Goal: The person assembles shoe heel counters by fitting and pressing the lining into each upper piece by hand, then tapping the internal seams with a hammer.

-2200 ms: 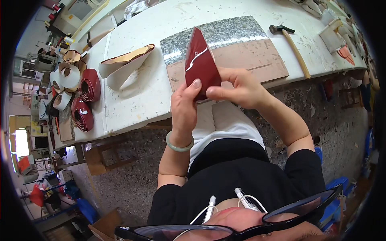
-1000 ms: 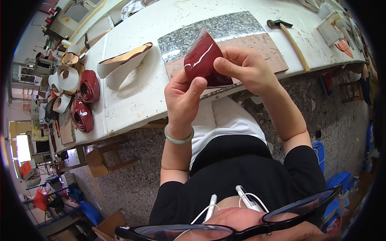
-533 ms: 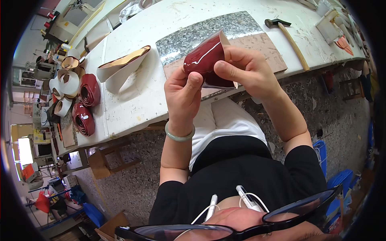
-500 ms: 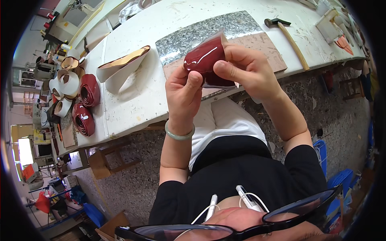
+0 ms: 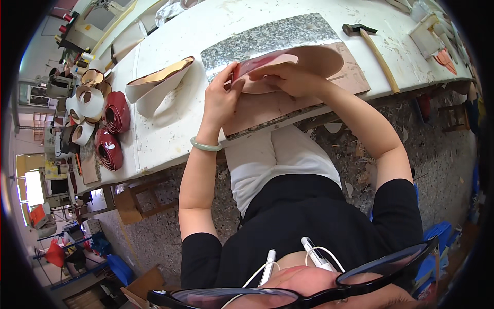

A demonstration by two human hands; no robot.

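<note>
A glossy dark red shoe upper [image 5: 320, 59] with a beige lining is held low over the board, its lining turned up toward me. My left hand [image 5: 220, 100], with a pale green bangle at the wrist, pinches its left end between thumb and fingers. My right hand [image 5: 296, 80] reaches in from the right, fingers pointing left across the lining and closed on the piece. Part of the near side and the red face are hidden by the hands and the fold. Beneath lies a flat board [image 5: 280, 35], speckled grey at the back and pinkish-brown at the front.
On the white table [image 5: 177, 131], a white shoe upper [image 5: 157, 85] stands left of the board. A hammer [image 5: 378, 56] lies to the right. Rolled red uppers [image 5: 117, 113] and white ones [image 5: 90, 105] crowd the left end. Tools and a white holder [image 5: 426, 37] stand far right.
The upper has come down toward the board and turned, so the beige lining shows instead of the red face. My left hand has shifted left and my right hand now lies across the lining.
</note>
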